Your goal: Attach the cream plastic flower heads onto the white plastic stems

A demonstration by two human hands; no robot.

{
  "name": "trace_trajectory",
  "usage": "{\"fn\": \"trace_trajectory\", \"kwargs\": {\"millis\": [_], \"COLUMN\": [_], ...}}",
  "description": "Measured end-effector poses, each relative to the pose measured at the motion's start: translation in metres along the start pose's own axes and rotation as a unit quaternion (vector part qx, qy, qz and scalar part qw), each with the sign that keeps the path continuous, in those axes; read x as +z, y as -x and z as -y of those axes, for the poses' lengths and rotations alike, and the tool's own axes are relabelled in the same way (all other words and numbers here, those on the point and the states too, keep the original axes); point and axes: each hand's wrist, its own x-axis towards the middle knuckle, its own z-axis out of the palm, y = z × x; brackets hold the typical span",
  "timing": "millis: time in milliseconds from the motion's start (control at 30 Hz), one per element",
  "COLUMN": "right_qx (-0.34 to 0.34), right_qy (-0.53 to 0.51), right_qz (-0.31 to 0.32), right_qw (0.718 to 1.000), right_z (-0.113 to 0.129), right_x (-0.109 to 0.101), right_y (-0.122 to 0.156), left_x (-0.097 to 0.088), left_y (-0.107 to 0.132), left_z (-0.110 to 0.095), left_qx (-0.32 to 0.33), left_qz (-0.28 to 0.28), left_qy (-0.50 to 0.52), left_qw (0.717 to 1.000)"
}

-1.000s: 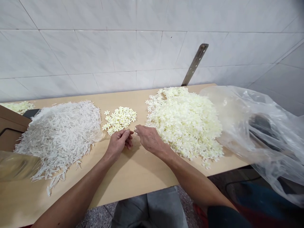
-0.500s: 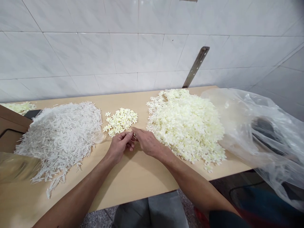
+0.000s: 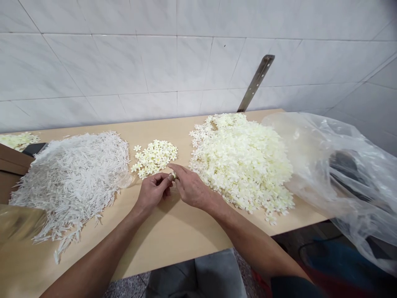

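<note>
My left hand [image 3: 155, 189] and my right hand [image 3: 191, 186] meet over the table, their fingertips pinched round a small pale artificial flower [image 3: 173, 175]. Only a bit of the flower shows; fingers cover the rest. Just behind the hands lies a small pile of pale yellow-white artificial flowers [image 3: 156, 156]. To the right of my right hand spreads a much larger heap of such flowers [image 3: 245, 161]. Left of my left hand is a heap of thin white stem-like pieces [image 3: 77, 174].
A clear plastic bag [image 3: 350, 174] drapes over the table's right end. A perforated metal bar [image 3: 256, 82] leans on the tiled wall [image 3: 158, 62]. At the far left are a brown box [image 3: 14, 163], a dark object [image 3: 34, 148] and more flowers [image 3: 18, 140]. A grey seat [image 3: 217, 273] is below the table edge.
The view has shifted slightly. My hands stay together at about the same spot, the fingers have moved a little, and a pale flower now shows between the fingertips.
</note>
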Motion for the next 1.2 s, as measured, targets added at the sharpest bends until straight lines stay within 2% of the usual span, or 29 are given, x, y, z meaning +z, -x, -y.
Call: {"fn": "trace_trajectory", "kwargs": {"millis": [133, 333, 667, 867, 1000, 1200], "right_qx": [-0.037, -0.024, 0.04, -0.024, -0.051, -0.032], "right_qy": [-0.044, -0.047, 0.011, -0.011, -0.03, -0.045], "right_qz": [-0.067, -0.117, -0.108, -0.076, -0.103, -0.162], "right_qw": [0.996, 0.992, 0.993, 0.997, 0.993, 0.985], "right_z": [0.0, -0.004, -0.001, -0.005, -0.008, -0.006], "right_x": [0.001, 0.003, 0.002, 0.002, 0.005, 0.005], "right_y": [-0.003, -0.006, -0.007, -0.006, -0.006, -0.006], "left_x": [-0.001, -0.003, 0.001, -0.004, -0.009, -0.007], "left_y": [-0.001, -0.002, -0.001, -0.007, -0.01, -0.01], "left_z": [-0.002, -0.003, -0.005, 0.001, 0.0, 0.001], "left_qx": [-0.031, -0.07, -0.079, -0.111, -0.12, -0.14], "left_qz": [-0.022, -0.016, 0.025, 0.038, 0.024, 0.025], "left_qy": [0.072, 0.129, 0.17, 0.214, 0.212, 0.198], "left_qw": [0.997, 0.989, 0.982, 0.97, 0.97, 0.97]}}
